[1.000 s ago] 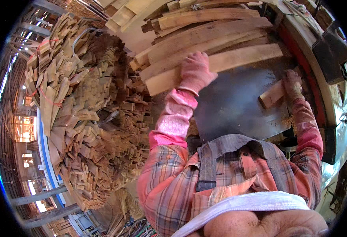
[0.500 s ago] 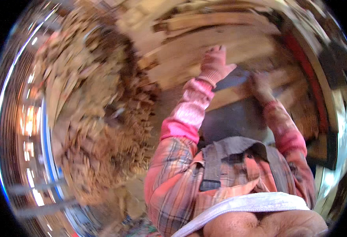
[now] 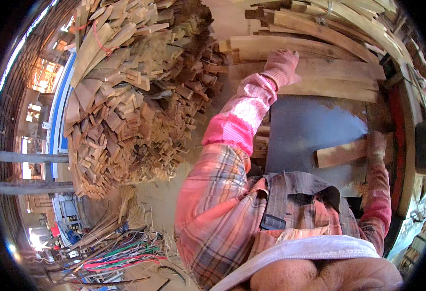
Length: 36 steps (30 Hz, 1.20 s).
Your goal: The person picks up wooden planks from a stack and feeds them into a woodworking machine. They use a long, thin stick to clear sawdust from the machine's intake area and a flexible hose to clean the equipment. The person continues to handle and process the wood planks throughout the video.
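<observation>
Beneath the right hand (image 3: 377, 144), seemingly gripping it, lies a short wooden board (image 3: 340, 155), best held flat against the bench (image 3: 305, 128); the left hand (image 3: 282, 69), thumb spread wide, overlies long planks (image 3: 336, 88).

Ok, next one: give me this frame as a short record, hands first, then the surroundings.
left hand: gloved, thumb spread, over the boards; contact unclear
right hand: on a plank; grip unclear
surface: dark smooth sheet, partly under the plank
left side: big heap of wood pieces
lower left: coloured strips
clothing: plaid shirt, pink sleeves
</observation>
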### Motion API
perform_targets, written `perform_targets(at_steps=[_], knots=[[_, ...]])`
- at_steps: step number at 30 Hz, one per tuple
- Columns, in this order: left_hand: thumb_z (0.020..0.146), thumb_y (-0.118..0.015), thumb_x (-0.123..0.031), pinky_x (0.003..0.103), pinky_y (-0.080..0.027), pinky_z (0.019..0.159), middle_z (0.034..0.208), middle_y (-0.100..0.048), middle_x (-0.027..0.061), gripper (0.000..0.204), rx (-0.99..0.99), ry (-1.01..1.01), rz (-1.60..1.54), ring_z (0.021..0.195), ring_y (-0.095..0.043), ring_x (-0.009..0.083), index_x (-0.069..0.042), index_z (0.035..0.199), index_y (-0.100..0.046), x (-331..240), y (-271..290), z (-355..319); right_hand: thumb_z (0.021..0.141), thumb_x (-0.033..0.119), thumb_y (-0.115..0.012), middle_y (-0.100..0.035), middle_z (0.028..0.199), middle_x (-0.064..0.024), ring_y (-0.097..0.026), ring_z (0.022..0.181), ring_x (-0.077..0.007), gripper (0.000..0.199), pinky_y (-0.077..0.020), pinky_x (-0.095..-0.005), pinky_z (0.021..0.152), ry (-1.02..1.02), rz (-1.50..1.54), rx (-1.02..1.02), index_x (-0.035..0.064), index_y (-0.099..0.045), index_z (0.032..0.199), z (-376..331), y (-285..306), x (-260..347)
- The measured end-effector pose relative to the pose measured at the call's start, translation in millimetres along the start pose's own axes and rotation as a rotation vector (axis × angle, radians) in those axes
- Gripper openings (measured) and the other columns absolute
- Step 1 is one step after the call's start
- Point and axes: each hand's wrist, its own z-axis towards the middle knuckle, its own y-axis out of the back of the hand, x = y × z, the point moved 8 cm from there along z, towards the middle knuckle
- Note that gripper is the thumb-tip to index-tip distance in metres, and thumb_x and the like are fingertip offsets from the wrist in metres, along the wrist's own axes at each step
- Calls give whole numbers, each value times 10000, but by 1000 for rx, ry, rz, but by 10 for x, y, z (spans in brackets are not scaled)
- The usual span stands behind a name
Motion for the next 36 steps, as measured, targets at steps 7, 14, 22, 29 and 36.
perform_targets(at_steps=[7,14,22,29,36], knots=[[704,-826,-425,497,-491,945,1131,-607,183,693,-265,-91,-166,1091,-590,382,-63,1237,-571,-386,-110,-813,953,328,-589,-683,1112,-183,-628,1075,-405,302,-510,-502,920,-103,133,-146,89,-676,1115,-100,173,64],[710,-847,-429,480,-479,966,1146,-615,184,694,-47,-168,-166,1150,-584,368,-73,1247,-589,-1085,-677,-1021,812,176,-698,-694,1169,-131,-651,1068,-359,270,-536,-435,927,205,375,-574,101,-721,1071,-640,1104,1083],[742,-846,-375,512,-475,956,1147,-629,220,662,-39,-351,-285,1114,-599,404,-16,1241,-601,-1421,-823,-1013,866,301,-639,-687,1188,-119,-641,1154,-315,306,-517,-452,947,243,252,-82,97,-739,1071,-306,773,1983],[771,-816,-390,492,-514,888,1106,-618,215,638,-489,-390,-270,1046,-613,401,-19,1234,-580,-546,-530,-1222,879,261,-606,-703,934,-118,-682,872,-316,225,-558,-447,777,277,126,-250,83,-700,979,-130,454,1275],[763,-733,-448,518,-474,895,1116,-594,190,601,-222,-415,-396,1068,-581,382,-37,1180,-596,-1206,-729,-1555,890,205,-599,-705,1086,-165,-668,1034,-377,327,-522,-476,931,254,238,-323,87,-682,1183,-156,506,579]])
